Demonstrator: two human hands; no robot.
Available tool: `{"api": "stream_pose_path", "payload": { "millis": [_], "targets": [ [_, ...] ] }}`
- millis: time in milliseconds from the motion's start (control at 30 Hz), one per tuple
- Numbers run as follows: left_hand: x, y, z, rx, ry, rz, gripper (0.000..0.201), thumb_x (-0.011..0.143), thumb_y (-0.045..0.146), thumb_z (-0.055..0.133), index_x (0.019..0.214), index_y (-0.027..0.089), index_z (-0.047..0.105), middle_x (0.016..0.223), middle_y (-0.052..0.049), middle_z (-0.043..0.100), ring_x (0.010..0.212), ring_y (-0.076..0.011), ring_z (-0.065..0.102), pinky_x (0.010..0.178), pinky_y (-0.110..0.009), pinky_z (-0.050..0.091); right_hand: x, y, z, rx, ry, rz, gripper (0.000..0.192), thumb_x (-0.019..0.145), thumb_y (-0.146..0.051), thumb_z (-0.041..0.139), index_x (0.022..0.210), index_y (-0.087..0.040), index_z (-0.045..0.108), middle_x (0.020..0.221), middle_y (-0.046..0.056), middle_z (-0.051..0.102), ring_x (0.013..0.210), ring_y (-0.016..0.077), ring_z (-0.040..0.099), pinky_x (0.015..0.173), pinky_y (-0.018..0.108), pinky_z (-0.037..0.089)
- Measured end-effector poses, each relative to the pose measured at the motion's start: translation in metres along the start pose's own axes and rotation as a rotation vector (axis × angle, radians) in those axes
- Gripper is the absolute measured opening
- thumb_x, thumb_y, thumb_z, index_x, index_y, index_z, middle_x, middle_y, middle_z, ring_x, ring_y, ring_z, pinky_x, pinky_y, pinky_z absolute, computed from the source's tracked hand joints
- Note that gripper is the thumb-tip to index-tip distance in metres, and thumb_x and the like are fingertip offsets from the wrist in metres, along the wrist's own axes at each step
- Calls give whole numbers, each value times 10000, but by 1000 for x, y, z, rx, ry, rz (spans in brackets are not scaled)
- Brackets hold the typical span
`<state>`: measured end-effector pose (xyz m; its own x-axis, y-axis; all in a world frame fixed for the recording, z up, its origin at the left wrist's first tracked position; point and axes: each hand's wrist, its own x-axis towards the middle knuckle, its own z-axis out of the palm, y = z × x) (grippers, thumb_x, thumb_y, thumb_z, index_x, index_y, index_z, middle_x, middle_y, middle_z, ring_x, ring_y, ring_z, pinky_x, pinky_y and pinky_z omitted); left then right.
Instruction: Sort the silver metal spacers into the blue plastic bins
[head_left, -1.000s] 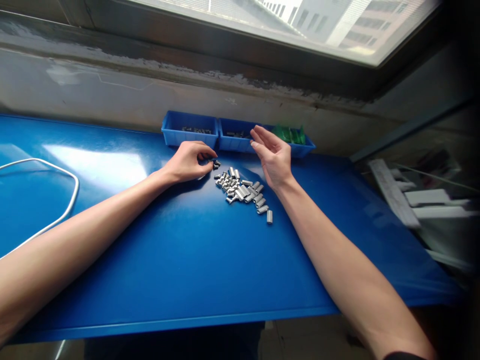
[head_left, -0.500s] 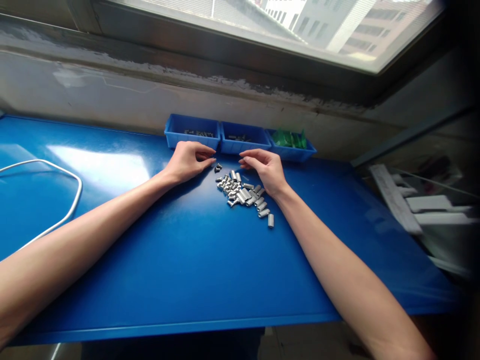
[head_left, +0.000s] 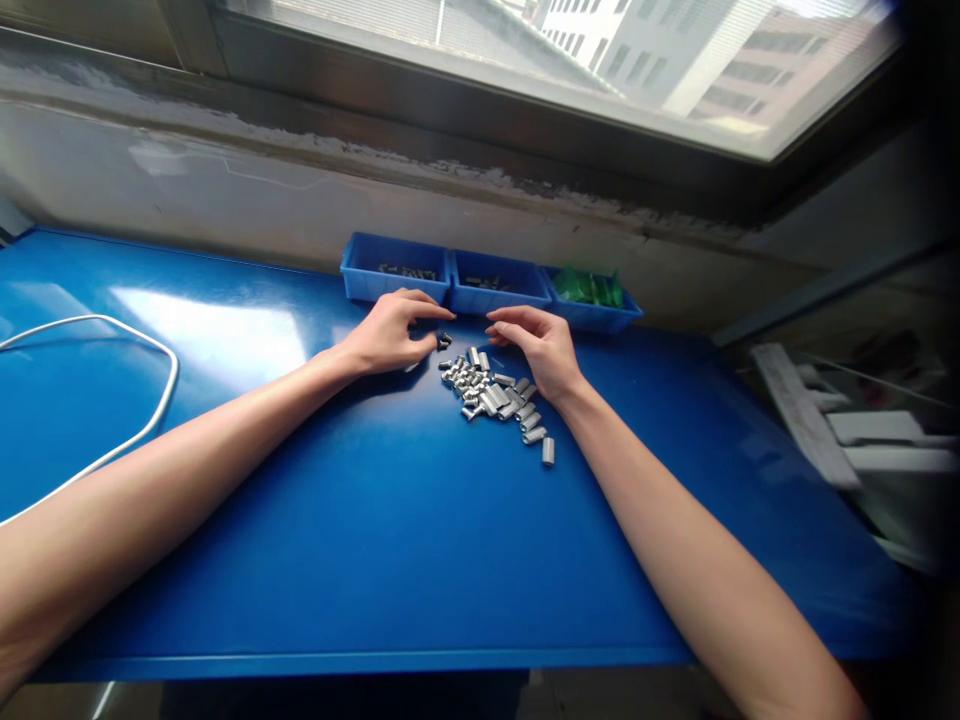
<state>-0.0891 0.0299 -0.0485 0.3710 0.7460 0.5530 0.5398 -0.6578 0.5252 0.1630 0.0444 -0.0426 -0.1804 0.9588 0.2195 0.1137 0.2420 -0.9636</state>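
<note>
Both hands lowered palm-down to the blue table (head_left: 390, 540): left hand (head_left: 390, 338) loosely curled, fingertips beside two small dark pieces (head_left: 444, 341); right hand (head_left: 541, 345), raised open a second ago, now flat over the pile of metal sleeves (head_left: 495, 396), holding nothing visible. Picking from the pile apparently resumed. Three blue bins (head_left: 495, 297) close behind, white cable (head_left: 127, 345) far left, wide bare surface toward the near edge.

Surface (head_left: 390, 540): glossy blue top, set against a grey wall under a window.
Metal sleeves (head_left: 496, 396): loose heap of short silver tubes, lying directly on the surface; one stray piece at the heap's near right end.
Blue bins (head_left: 396, 285): row of three, just behind the metal sleeves, at the wall.
White cable (head_left: 142, 432): curved loop, well apart to the left of the metal sleeves.
</note>
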Motion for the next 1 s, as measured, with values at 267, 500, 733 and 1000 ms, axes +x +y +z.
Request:
{"api": "stream_pose_path", "payload": {
  "millis": [267, 500, 733, 1000],
  "targets": [
    [1, -2, -1, 19, -61, 23, 198, 874, 278, 679, 951, 172, 828, 1009, -81, 803, 950, -235, 725, 912, -356, 554, -1, 0, 0, 19, -16, -1, 209, 736, -321, 816, 918, -218, 817, 844, 34, 801, 829, 217, 761, 815, 364, 626],
    [-1, 1, -1, -30, -118, 125, 280, 897, 280, 685, 1118, 190, 831, 1153, -100, 796, 1063, -244, 722, 984, -359, 540, -1, 0, 0, 35, -23, 3, 198, 732, -295, 816, 914, -219, 822, 848, 31, 804, 815, 214, 754, 809, 362, 621],
    [-1, 1, -1, -50, -112, 107, 148, 929, 244, 683, 973, 172, 805, 1020, -88, 783, 952, -211, 727, 867, -315, 562, -2, -2, 1, 27, -43, 8, 183, 746, -300, 818, 910, -220, 829, 882, 36, 808, 834, 221, 757, 799, 358, 611],
    [-3, 8, -3, -75, -213, 253, 304, 977, 295, 675, 1244, 191, 776, 1278, -130, 749, 1169, -244, 701, 1042, -361, 552, -1, -1, 0, 15, -54, 21, 198, 730, -303, 797, 906, -216, 827, 857, 36, 817, 815, 235, 762, 844, 384, 603]
  ]
}}
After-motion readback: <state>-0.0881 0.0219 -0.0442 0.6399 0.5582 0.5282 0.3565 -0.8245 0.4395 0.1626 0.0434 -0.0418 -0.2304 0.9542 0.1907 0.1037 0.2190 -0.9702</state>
